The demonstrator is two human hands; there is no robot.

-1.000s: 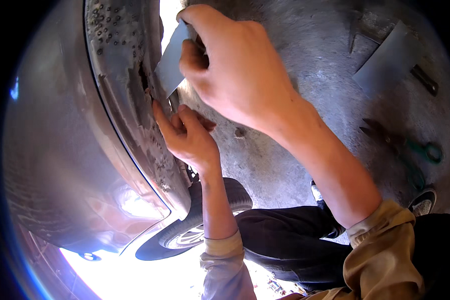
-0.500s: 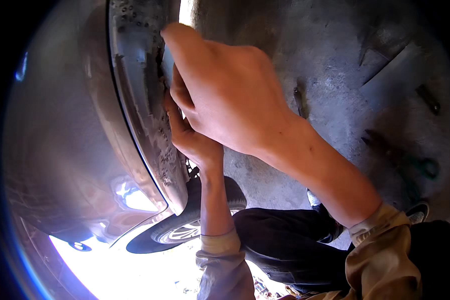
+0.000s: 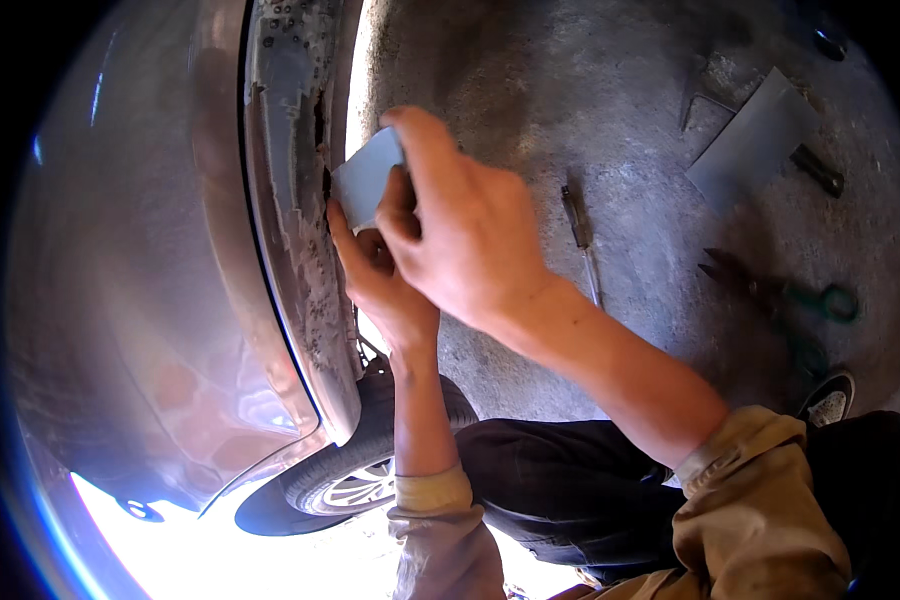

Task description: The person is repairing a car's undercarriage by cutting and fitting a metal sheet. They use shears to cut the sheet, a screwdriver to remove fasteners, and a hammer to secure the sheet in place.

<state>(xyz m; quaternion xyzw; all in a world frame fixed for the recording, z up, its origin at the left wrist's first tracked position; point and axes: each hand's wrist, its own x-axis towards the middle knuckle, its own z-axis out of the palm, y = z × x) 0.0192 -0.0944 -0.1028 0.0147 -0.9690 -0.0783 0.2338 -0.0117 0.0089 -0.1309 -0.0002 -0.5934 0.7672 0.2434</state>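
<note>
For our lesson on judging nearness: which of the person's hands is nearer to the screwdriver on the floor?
Right. The right hand is left of the screwdriver; the left hand is farther left, by the car's sill.

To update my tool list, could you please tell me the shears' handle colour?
Green handles, best seen in the head view.

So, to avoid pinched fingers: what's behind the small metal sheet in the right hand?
The left hand shows below the small metal sheet, the rusted car sill to its left. Anything directly behind the sheet is covered.
</note>
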